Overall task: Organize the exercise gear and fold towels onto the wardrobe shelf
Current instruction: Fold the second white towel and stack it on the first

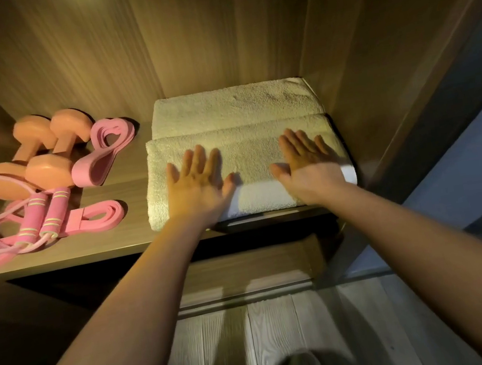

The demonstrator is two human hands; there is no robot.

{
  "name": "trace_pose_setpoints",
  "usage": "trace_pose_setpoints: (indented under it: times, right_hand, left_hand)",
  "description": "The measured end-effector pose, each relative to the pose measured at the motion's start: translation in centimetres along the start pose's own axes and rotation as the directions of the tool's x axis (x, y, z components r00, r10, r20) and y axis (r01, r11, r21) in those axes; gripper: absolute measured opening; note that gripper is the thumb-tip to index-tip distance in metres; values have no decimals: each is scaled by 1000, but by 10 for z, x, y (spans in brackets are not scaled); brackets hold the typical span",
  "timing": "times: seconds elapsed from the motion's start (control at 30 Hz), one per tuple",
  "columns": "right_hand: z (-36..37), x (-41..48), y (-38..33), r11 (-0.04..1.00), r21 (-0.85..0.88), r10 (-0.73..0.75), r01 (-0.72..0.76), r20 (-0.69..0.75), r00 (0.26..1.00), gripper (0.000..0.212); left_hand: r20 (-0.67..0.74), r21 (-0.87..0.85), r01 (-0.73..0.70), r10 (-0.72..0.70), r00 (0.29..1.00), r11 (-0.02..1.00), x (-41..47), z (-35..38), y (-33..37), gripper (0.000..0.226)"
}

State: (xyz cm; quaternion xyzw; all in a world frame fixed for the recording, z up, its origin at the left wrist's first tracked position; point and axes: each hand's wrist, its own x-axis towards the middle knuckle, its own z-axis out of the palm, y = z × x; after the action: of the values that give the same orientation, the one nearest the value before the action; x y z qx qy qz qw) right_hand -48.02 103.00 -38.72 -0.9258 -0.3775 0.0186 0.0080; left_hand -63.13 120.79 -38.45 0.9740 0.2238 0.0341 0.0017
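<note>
Two folded white towels lie on the right half of the wooden wardrobe shelf [129,196]. The front towel [244,153] is under both my hands. My left hand [197,182] presses flat on its left part with fingers straight and spread. My right hand [307,163] presses flat on its right part the same way. The back towel [231,107] sits behind it against the rear wall. On the shelf's left lie two orange dumbbells [41,149], a pink skipping rope [35,217] with striped handles, and two pink resistance bands [104,152] [95,218].
The wardrobe's right side panel [373,69] stands close beside the towels. A lower shelf edge [247,272] shows under the front edge, and grey plank floor [287,331] with my feet lies below.
</note>
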Motion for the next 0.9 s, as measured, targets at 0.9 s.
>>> trace_pose_setpoints:
  times: [0.9]
  right_hand:
    - [-159,-122,-26,986,27,-161,165,424,891,66]
  left_hand:
    - [430,24,-9,-2,903,1000,-97,-173,-5,69]
